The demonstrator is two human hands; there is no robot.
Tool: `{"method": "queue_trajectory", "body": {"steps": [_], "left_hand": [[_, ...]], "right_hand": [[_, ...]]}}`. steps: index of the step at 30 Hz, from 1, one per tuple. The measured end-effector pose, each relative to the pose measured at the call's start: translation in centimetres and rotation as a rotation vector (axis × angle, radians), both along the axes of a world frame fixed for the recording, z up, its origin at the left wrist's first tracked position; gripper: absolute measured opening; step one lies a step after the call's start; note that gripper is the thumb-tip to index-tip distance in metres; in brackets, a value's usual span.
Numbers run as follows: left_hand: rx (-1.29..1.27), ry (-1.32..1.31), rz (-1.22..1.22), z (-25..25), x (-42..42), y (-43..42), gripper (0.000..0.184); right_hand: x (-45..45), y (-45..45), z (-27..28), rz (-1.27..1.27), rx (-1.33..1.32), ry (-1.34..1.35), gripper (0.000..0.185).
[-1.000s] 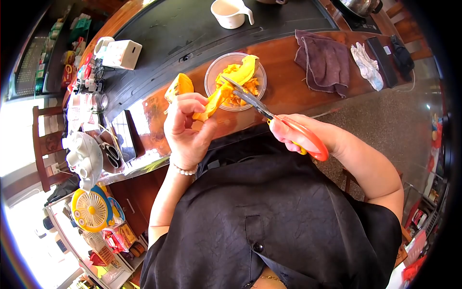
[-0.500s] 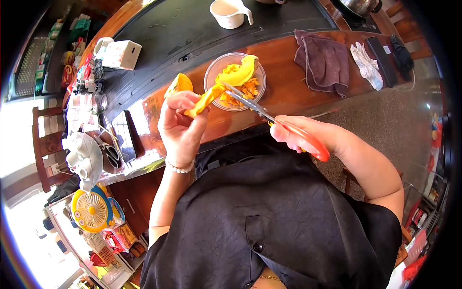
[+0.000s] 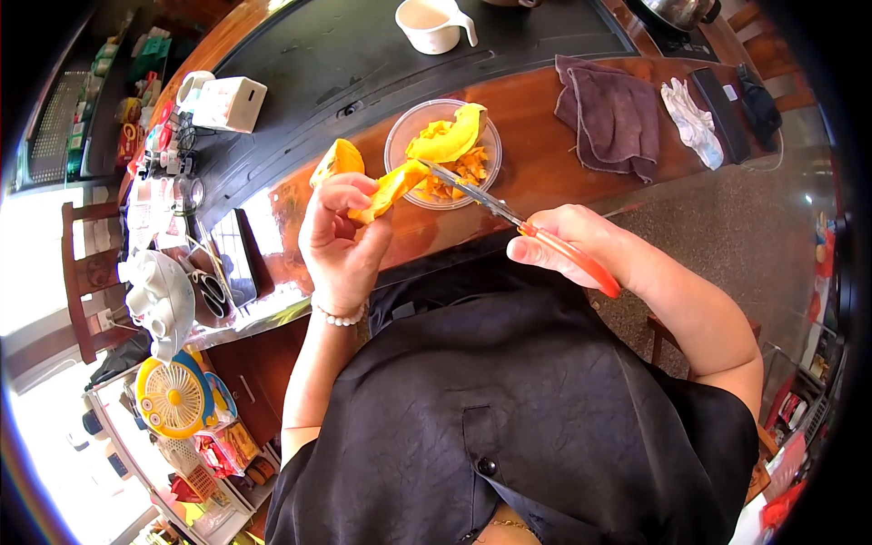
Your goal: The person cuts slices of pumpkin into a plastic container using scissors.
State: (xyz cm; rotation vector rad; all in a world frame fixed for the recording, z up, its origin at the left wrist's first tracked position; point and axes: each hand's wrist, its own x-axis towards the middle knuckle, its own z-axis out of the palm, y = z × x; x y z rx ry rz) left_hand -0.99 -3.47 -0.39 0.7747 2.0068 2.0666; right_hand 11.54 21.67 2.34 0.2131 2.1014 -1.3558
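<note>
Curled fingers of the left hand (image 3: 341, 245) hold one end of a strip of orange flesh (image 3: 392, 191), probably pumpkin, whose other end points to about one o'clock. The right hand (image 3: 581, 238) is closed on the red handle of a pair of scissors (image 3: 498, 207); their blades reach toward ten o'clock, the tips at the strip's far end. Whether the blades are parted or together there cannot be told.

Just beyond, a clear round bowl (image 3: 497, 163) holds small cut bits (image 3: 470, 166), with a large yellow wedge (image 3: 450, 141) lying over them toward twelve o'clock. Another orange chunk (image 3: 339, 159) sits outside, at the bowl's nine o'clock, just past the left hand's fingers.

By the look of it, the work is partway along: a fair share is in small bits, while the strip, wedge and chunk are uncut or only partly cut. Farther out, a white cup (image 3: 431, 32) stands at twelve o'clock and a brown cloth (image 3: 616, 123) lies toward three.
</note>
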Motion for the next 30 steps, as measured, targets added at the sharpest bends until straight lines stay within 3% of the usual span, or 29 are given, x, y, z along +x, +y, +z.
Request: {"method": "queue_trajectory", "body": {"steps": [4,8,10,12,17,20,22,24,26,30], "left_hand": [[-0.095,0.252,0.056,0.4,-0.4,0.1,0.033],[-0.273,0.573,0.073,1.1,-0.4,0.3,0.031],[-0.288,0.607,0.065,1.4,-0.4,0.5,0.03],[-0.331,0.697,0.039,1.7,-0.3,0.6,0.03],[-0.314,0.639,0.039,1.4,-0.3,0.3,0.031],[-0.261,0.505,0.053,1.0,-0.1,0.4,0.031],[-0.087,0.15,0.052,1.1,0.4,0.8,0.029],[-0.054,0.102,0.0,0.9,0.2,0.6,0.026],[0.059,-0.281,-0.083,1.9,0.3,0.8,0.025],[0.119,-0.592,-0.124,2.1,-0.4,0.3,0.02]], "right_hand": [[0.1,0.3,-0.4,-0.075,-0.1,-0.078,0.063],[0.2,0.2,-1.0,-0.002,-0.137,0.065,0.064],[-0.1,0.1,-0.8,0.013,-0.137,0.069,0.064],[-0.4,0.2,-0.1,0.031,0.025,0.057,0.063],[-0.7,0.2,0.8,0.0,0.047,0.028,0.058],[-0.6,0.2,0.8,-0.062,0.019,0.085,0.057],[-0.5,0.2,0.9,-0.089,0.014,0.1,0.057],[-0.2,0.2,1.1,-0.091,0.115,0.143,0.059],[0.1,0.3,1.2,-0.032,0.182,0.219,0.063],[0.5,0.5,0.8,0.054,0.341,0.346,0.073]]}}
